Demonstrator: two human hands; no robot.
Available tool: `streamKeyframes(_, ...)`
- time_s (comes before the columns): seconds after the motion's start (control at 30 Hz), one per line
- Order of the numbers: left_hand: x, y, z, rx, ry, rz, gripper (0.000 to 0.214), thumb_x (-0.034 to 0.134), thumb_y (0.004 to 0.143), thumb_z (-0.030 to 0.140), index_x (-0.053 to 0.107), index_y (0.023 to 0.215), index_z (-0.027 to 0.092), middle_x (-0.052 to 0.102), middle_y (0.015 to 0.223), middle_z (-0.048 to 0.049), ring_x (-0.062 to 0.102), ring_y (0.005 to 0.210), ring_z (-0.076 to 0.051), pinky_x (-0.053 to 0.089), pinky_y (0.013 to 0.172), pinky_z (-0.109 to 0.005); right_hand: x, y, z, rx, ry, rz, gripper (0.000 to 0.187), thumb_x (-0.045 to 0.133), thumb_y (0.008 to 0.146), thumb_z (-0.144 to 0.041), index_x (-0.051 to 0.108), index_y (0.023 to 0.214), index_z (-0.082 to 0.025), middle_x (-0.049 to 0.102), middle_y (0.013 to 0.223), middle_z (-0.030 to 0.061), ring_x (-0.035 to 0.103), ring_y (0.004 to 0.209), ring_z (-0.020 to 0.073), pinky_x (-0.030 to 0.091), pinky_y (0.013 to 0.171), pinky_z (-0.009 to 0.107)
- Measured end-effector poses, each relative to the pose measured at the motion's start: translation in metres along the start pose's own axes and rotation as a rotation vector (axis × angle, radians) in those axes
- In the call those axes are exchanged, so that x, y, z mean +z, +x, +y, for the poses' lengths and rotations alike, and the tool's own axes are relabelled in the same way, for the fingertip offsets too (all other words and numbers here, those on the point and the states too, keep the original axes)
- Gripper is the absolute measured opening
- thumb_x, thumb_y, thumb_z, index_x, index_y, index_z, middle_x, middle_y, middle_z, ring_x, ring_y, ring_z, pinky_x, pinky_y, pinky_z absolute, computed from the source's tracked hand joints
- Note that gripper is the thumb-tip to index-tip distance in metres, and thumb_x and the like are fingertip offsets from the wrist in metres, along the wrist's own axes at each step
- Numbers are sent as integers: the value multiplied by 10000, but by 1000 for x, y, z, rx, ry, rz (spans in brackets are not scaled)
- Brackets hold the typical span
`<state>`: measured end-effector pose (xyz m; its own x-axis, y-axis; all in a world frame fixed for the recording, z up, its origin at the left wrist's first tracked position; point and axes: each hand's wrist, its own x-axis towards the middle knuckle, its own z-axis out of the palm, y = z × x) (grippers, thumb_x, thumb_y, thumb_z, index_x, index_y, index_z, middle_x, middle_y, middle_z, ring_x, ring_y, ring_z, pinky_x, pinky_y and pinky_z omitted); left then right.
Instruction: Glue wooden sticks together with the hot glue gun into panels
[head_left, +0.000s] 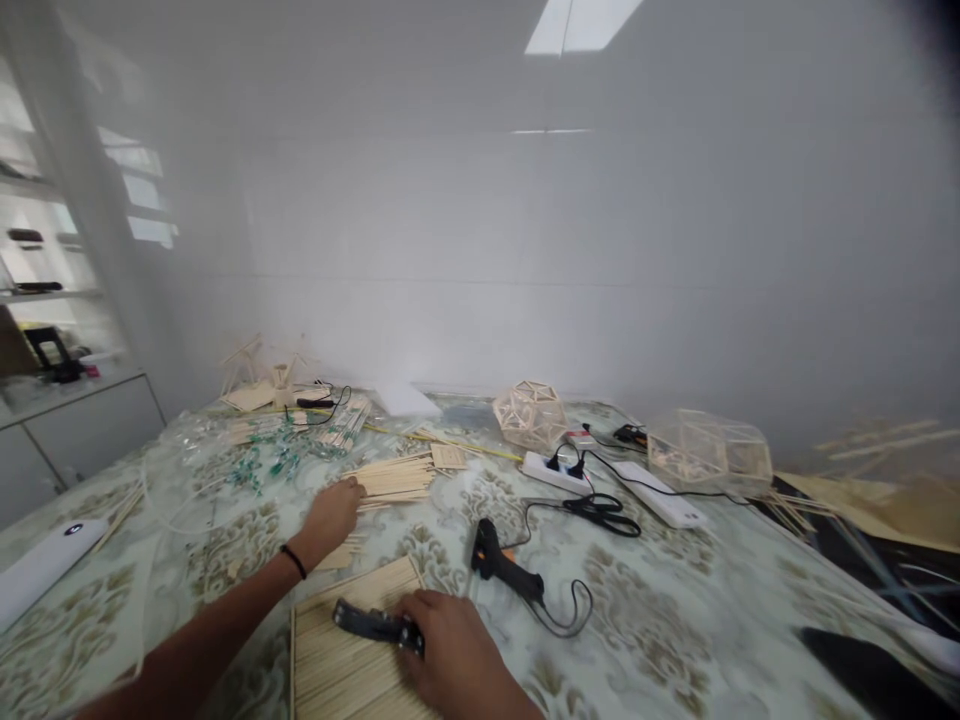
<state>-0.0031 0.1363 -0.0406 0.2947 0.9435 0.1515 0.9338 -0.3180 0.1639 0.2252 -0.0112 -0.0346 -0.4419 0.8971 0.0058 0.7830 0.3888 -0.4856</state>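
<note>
My left hand (331, 517), with a dark band at the wrist, reaches to the left end of a pile of thin wooden sticks (397, 478). Its fingers are pinched together on the stick ends; how many they grip I cannot tell. My right hand (454, 645) is closed around one end of a black hand tool with metal rivets (367, 622); its exact kind is unclear. Below the tool lies a flat panel of wooden sticks set side by side (341, 670), partly covered by the right hand.
Right of the panel lies a black glue gun (506, 570) with its cord, near black scissors (604, 515). A white power strip (555, 472) holds plugs. Stick-frame polyhedra (530, 412) stand behind. Green-tipped bundles (274, 455) lie at left on the patterned tablecloth (630, 620).
</note>
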Motion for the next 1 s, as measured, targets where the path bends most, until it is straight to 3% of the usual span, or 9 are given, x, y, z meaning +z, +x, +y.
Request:
streamKeyframes(0.13, -13, -9, -7, 18, -60, 40, 276, 448, 969, 104, 718, 950, 160, 719, 1098, -172, 678, 1044, -289, 498, 945, -413, -6, -1, 3, 16, 72, 74, 282, 626, 803, -218, 759, 1052, -220, 780, 1088, 73, 716, 1027, 269, 482, 887, 316)
streamKeyframes(0.3, -26, -19, -15, 50, -187, 64, 235, 493, 920, 105, 711, 877, 178, 736, 1018, -142, 674, 1032, -274, 490, 971, -393, -8, 0, 6, 23, 142, 130, 283, 619, 796, -168, 767, 1033, -217, 786, 1071, 70, 716, 1011, 243, 475, 884, 289)
streamKeyframes(0.37, -27, -24, -18, 36, -250, 74, 228, 474, 921, 127, 693, 894, 181, 745, 981, -125, 685, 992, -261, 503, 926, -380, -9, 0, 8, 30, 166, 166, 255, 618, 807, -166, 769, 1007, -215, 791, 1028, 67, 717, 980, 236, 472, 857, 279)
streamKeyframes(0.47, -26, -31, -20, 14, -363, 40, 228, 425, 926, 169, 653, 919, 185, 752, 857, -71, 706, 777, -210, 529, 751, -318, -11, 1, 12, 62, 198, 246, 171, 591, 862, -212, 756, 901, -194, 780, 891, 62, 706, 846, 220, 466, 764, 271)
streamKeyframes(0.6, -21, -41, -18, 20, -489, -29, 173, 460, 894, 234, 626, 882, 188, 736, 733, -28, 703, 645, -176, 526, 640, -263, -15, 2, 18, 134, 313, 339, 291, 542, 930, -361, 702, 779, -172, 715, 711, 49, 631, 651, 196, 427, 611, 277)
streamKeyframes(0.77, -20, -48, -14, 15, -525, -38, 178, 471, 879, 237, 642, 859, 189, 703, 642, -9, 686, 583, -172, 506, 583, -249, -16, 2, 24, 198, 501, 438, 372, 566, 909, -471, 736, 855, -145, 741, 743, 73, 656, 694, 230, 487, 624, 304)
streamKeyframes(0.87, -23, -47, -16, 29, -490, -3, 168, 518, 887, 245, 676, 869, 190, 716, 673, -19, 695, 655, -191, 518, 664, -276, -18, 2, 27, 223, 555, 482, 410, 590, 882, -511, 748, 878, -132, 740, 734, 80, 650, 671, 234, 500, 612, 315)
streamKeyframes(1.0, -24, -39, -23, 26, -435, 89, 130, 594, 852, 216, 710, 798, 193, 760, 890, -85, 695, 911, -247, 515, 895, -352, -21, 0, 27, 231, 570, 448, 417, 591, 876, -495, 761, 925, -117, 742, 729, 75, 643, 640, 220, 490, 596, 301)
